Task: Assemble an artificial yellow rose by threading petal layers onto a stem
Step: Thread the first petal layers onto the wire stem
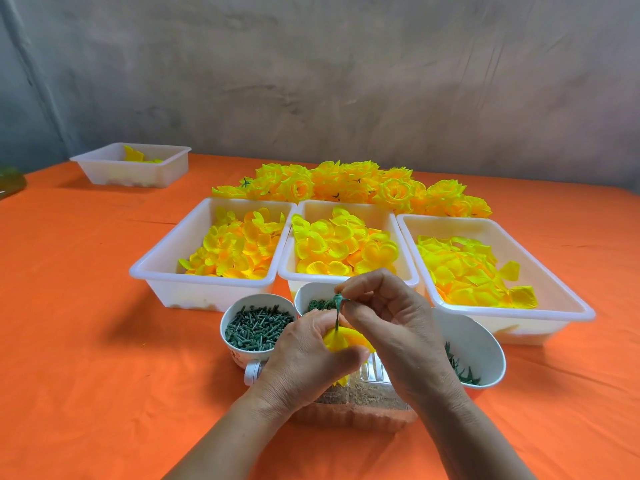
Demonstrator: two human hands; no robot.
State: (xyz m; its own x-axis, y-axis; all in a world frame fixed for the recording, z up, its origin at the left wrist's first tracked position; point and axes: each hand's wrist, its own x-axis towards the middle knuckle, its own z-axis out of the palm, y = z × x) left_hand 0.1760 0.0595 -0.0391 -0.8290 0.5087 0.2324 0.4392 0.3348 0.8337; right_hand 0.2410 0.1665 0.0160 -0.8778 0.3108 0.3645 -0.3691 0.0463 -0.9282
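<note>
Yellow cloth petals [341, 341] sit bunched in the curled left hand [308, 358]. The right hand [388, 317] pinches a small green plastic cap [338, 299] atop the thin green stem [337, 318] poking up between both hands.

A thin green stem [337, 315] stood upright, its lower end sunk in bunched yellow petals [341, 341]; a small green cap [339, 299] sat near its top.
</note>
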